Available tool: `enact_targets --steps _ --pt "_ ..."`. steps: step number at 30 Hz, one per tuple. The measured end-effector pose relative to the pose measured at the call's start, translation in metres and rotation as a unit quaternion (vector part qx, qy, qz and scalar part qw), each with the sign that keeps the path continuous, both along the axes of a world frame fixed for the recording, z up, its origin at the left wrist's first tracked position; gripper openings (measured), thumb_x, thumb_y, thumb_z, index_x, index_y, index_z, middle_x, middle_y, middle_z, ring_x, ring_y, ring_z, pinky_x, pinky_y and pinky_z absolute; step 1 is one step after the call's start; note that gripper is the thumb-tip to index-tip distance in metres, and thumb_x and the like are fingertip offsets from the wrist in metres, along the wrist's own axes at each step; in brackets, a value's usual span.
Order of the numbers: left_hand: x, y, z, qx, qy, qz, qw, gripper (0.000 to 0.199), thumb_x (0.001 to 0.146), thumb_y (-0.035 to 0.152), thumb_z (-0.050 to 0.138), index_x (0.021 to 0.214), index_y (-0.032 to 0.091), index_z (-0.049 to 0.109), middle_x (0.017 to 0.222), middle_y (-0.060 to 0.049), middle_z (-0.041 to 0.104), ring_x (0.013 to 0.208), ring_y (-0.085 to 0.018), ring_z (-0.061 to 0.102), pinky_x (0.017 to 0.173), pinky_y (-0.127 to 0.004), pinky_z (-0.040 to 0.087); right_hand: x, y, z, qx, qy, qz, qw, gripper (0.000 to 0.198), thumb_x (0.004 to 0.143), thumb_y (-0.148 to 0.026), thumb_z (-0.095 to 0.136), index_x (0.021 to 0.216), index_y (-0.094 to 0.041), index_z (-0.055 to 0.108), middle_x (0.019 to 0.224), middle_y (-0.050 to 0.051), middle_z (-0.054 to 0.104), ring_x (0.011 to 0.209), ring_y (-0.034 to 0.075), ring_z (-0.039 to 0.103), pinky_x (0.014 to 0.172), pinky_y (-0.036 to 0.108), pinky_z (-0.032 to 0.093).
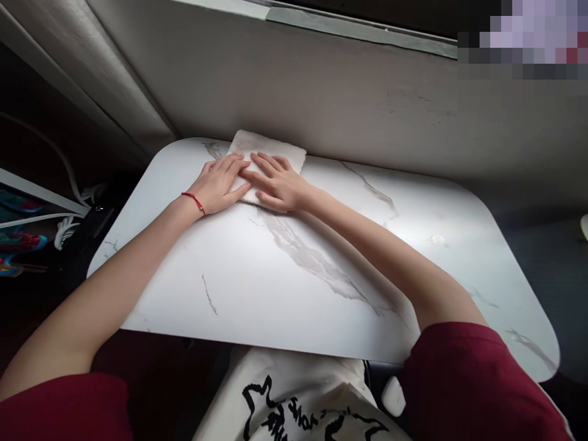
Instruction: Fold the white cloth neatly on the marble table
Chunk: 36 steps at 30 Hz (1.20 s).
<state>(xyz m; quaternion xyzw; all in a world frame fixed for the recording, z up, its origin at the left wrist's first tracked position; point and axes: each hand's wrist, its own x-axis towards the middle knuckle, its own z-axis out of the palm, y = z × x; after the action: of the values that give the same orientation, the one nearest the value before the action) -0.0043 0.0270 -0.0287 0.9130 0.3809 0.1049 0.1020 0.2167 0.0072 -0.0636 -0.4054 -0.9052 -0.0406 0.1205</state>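
— My grip is flat and unclenched: left hand (220, 182) and right hand (281, 184) both spread, palms down, on the white cloth (275, 147). Nothing pinched that I can see.

— And where's that cloth lying?

— Far side of the worktop (220, 263), left of the middle, reaching right up to the far edge, in front of the grey panel (321, 92).

— What step are we watching?

— Pressing, I'd say, wiping or smoothing; I can't call which from this. Either way, the next move calls for level pressure from both hands, so the cloth neither bunches up nor slips over that edge.

— What can't you make out?

— Whatever's under my palms! They cover the cloth's middle. Do my fingers touch each other? Too close to call. Cloth against panel? Can't tell. Near side, the printed white fabric (298, 398) is cut off; a white object (394, 395) shows only partly beside my right sleeve (478, 380). Left, a bundled white cable (67, 233) sits amid deep shadow. Far right, a blocky patch (537, 30) blots out the corner.
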Motion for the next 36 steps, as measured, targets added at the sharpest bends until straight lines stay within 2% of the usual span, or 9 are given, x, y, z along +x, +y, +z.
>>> enact_targets --steps 4,8,11,14,20,23,29,33,36 --pt "-0.003 0.006 -0.001 0.016 -0.003 0.013 1.0 0.054 0.098 0.045 0.038 0.143 0.016 0.046 0.156 -0.017 0.045 0.148 -0.03 0.035 0.118 -0.051 0.027 -0.006 0.015 -0.006 0.018 0.024 -0.018 0.999 0.07 0.1 -0.061 0.025 0.155 -0.02 0.039 0.162 0.021 0.032 0.15 0.038 0.028 0.114 0.06 0.026" --pt "-0.002 0.002 0.01 0.039 0.023 0.026 0.999 0.047 0.093 0.043 0.041 0.129 0.017 0.056 0.138 -0.015 0.059 0.133 -0.032 0.051 0.109 -0.048 0.039 -0.015 0.006 -0.009 0.029 0.017 -0.039 0.999 0.068 0.101 -0.057 0.025 0.156 -0.019 0.038 0.161 0.022 0.033 0.15 0.038 0.027 0.115 0.059 0.025" --pt "-0.002 -0.005 0.023 0.054 0.051 0.041 0.996 0.039 0.087 0.042 0.047 0.116 0.02 0.061 0.121 -0.012 0.067 0.119 -0.033 0.06 0.101 -0.046 0.044 -0.025 -0.011 -0.007 0.025 0.001 -0.049 0.999 0.069 0.101 -0.056 0.027 0.157 -0.017 0.035 0.162 0.024 0.031 0.15 0.04 0.026 0.115 0.059 0.024" --pt "-0.006 -0.015 0.04 0.027 0.096 0.061 0.993 0.035 0.08 0.042 0.052 0.106 0.021 0.062 0.109 -0.01 0.071 0.104 -0.031 0.065 0.089 -0.042 0.05 -0.038 -0.034 -0.002 0.016 -0.006 -0.044 0.999 0.071 0.101 -0.056 0.032 0.159 -0.015 0.031 0.163 0.025 0.028 0.15 0.043 0.024 0.115 0.061 0.023" --pt "-0.03 -0.057 0.072 -0.035 0.229 0.076 0.97 0.03 0.074 0.046 0.056 0.093 0.024 0.062 0.102 -0.008 0.074 0.093 -0.032 0.07 0.074 -0.039 0.051 -0.071 -0.094 0.003 0.02 0.002 0.009 1.0 0.068 0.099 -0.053 0.04 0.157 -0.018 0.034 0.16 0.022 0.035 0.15 0.041 0.027 0.116 0.059 0.026" --pt "-0.035 -0.091 0.078 -0.019 0.288 0.085 0.954 0.027 0.077 0.042 0.05 0.092 0.023 0.063 0.09 -0.01 0.075 0.084 -0.034 0.071 0.066 -0.04 0.05 -0.087 -0.119 0.002 0.035 0.01 0.024 0.999 0.069 0.098 -0.054 0.04 0.156 -0.016 0.035 0.159 0.023 0.038 0.149 0.042 0.03 0.115 0.062 0.027" --pt "-0.053 -0.159 0.066 0.025 0.322 0.133 0.937 0.05 0.082 0.046 0.036 0.104 0.015 0.068 0.077 -0.018 0.073 0.069 -0.038 0.071 0.054 -0.042 0.047 -0.113 -0.147 0.007 0.058 -0.03 0.108 0.992 0.074 0.095 -0.059 0.045 0.152 -0.012 0.04 0.158 0.025 0.038 0.149 0.04 0.032 0.118 0.057 0.027" --pt "-0.074 -0.171 0.063 0.01 0.359 0.159 0.92 0.058 0.082 0.045 0.027 0.113 0.018 0.067 0.075 -0.016 0.074 0.069 -0.039 0.072 0.054 -0.044 0.048 -0.134 -0.141 0.013 0.069 -0.059 0.143 0.986 0.07 0.098 -0.06 0.039 0.15 -0.014 0.041 0.159 0.023 0.037 0.15 0.038 0.031 0.12 0.055 0.025" --pt "-0.079 -0.159 0.069 0.019 0.387 0.166 0.907 0.059 0.082 0.045 0.029 0.116 0.013 0.065 0.09 -0.02 0.075 0.078 -0.039 0.073 0.06 -0.044 0.049 -0.149 -0.119 0.015 0.055 -0.061 0.171 0.982 0.066 0.1 -0.058 0.033 0.149 -0.015 0.042 0.16 0.021 0.037 0.151 0.037 0.03 0.122 0.054 0.023"
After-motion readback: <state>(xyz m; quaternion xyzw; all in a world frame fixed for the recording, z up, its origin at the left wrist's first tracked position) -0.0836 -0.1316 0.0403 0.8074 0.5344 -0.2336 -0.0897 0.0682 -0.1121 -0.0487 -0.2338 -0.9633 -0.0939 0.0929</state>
